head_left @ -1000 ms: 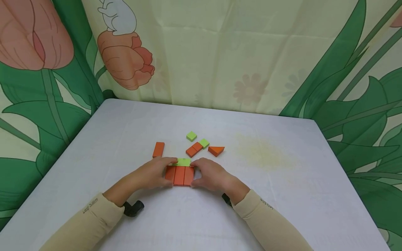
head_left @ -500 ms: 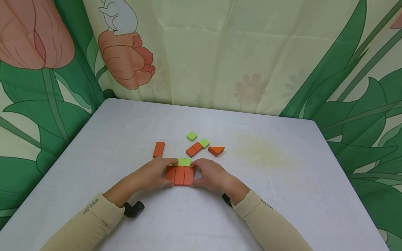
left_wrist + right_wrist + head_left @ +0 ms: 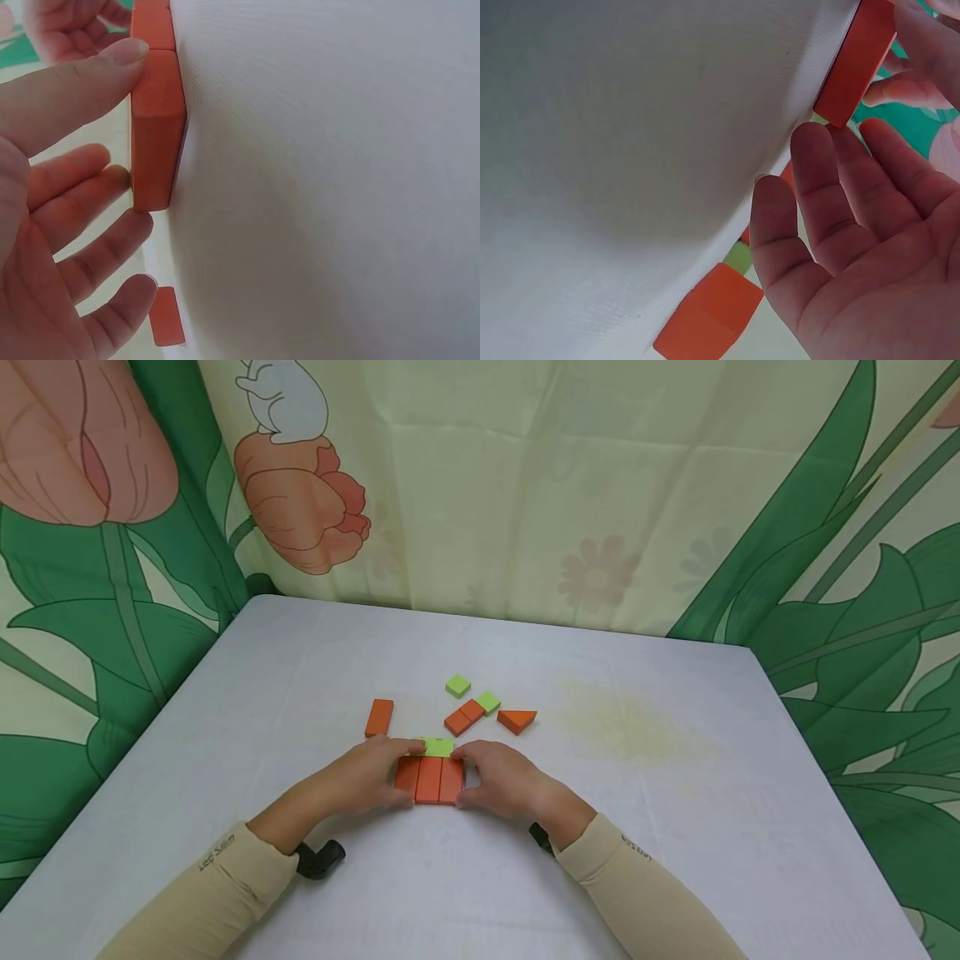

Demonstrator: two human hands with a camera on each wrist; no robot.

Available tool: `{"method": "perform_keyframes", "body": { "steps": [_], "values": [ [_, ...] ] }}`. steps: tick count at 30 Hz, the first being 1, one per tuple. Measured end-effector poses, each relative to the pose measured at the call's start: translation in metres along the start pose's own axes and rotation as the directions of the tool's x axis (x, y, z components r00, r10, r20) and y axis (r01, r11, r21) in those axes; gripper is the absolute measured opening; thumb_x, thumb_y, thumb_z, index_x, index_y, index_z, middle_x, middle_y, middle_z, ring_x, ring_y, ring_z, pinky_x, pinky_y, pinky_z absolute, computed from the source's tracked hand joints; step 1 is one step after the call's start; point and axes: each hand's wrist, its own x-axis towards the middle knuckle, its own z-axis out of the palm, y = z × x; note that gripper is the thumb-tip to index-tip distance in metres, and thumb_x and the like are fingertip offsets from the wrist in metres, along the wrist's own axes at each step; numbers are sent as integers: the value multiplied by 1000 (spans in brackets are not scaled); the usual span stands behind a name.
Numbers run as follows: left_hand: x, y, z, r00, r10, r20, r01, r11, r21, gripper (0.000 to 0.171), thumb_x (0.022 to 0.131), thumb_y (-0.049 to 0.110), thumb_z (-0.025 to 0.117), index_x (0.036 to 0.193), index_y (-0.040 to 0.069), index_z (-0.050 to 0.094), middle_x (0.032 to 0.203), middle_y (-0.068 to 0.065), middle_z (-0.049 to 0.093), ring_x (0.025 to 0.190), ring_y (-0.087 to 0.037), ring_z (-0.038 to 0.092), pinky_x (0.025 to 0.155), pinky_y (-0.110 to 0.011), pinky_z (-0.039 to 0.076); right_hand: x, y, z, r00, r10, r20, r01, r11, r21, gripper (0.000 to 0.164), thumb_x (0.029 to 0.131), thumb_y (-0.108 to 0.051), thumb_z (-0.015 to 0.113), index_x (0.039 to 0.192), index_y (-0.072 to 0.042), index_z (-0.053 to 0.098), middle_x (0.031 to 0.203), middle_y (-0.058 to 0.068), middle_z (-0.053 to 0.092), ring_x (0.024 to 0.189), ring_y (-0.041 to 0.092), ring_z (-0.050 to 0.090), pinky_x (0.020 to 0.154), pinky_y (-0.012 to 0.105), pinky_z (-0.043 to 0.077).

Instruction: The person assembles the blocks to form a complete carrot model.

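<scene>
Three flat orange-red rectangular blocks lie side by side, long edges together, in the head view. Light-green pieces form a row along their far ends, partly covered by fingertips. My left hand grips the row's left block, thumb on its near end and fingertips at the far end. On the opposite side my right hand holds the right block between thumb and index finger; its other fingers extend loosely beyond the block.
An orange rectangular block lies beyond the left hand. Farther back are two green blocks, one apart and one against small orange blocks, with an orange triangular block to the right. A floral curtain hangs behind the white table.
The right index fingertip has shifted slightly left over the end of the green row. Left hand and blocks stay where they were.
</scene>
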Motion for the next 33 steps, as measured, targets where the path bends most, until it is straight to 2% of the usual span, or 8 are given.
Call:
{"method": "perform_keyframes", "body": {
  "steps": [7, 13, 19, 21, 26, 33],
  "values": [
    [0, -1, -1, 998, 43, -35, -42, 999, 19, 72, 78, 29, 88, 140, 9, 57, 131, -1, 62, 122, -27, 49, 95, -44, 48, -1, 1, -1, 1000, -7, -6, 7, 1000, 0, 59, 86, -21, 80, 138, -4, 56, 134, 7, 58, 125, 25, 52, 106, 41, 41],
    [1, 1, 0, 998, 46, -45, -45, 999, 26, 67, 81, 29, 85, 139, 8, 59, 127, -3, 63, 122, -29, 49, 96, -48, 47, -1, 2, -4, 1000, -11, -15, 11, 1000, 14, 60, 87, -24, 80, 138, -5, 56, 135, 7, 58, 121, 24, 54, 104, 41, 44],
    [4, 3, 1, 999, 13, -30, -12, 1000, 27, 66, 82, 29, 84, 139, 10, 59, 126, -3, 62, 123, -29, 48, 99, -49, 43, 2, 9, -26, 995, 62, -82, -58, 997, 48, 54, 91, -30, 75, 138, -10, 58, 133, 4, 58, 114, 24, 58, 95, 40, 49],
    [4, 3, 2, 999, 11, -32, -10, 1000, 28, 65, 82, 28, 84, 139, 10, 59, 127, -2, 62, 123, -29, 47, 100, -50, 41, 5, 13, -38, 991, 74, -112, -71, 997, 24, 52, 92, -28, 74, 138, -10, 58, 133, 5, 59, 114, 25, 58, 95, 41, 49],
    [5, 2, 3, 999, 21, -34, -21, 1000, 23, 66, 82, 28, 85, 139, 8, 59, 127, -3, 62, 124, -30, 47, 101, -52, 38, 20, 25, -61, 987, 79, -143, -92, 992, -86, 50, 95, -23, 70, 140, -5, 57, 137, 11, 59, 127, 31, 51, 106, 44, 41],
    [4, 0, 5, 999, 17, -42, -17, 1000, 23, 67, 81, 30, 85, 139, 9, 59, 128, -2, 63, 124, -29, 48, 102, -52, 37, 43, 41, -67, 979, 163, -123, -178, 977, -121, 50, 96, -20, 65, 142, -5, 54, 141, 11, 56, 134, 32, 46, 111, 44, 36]
  ]
}}
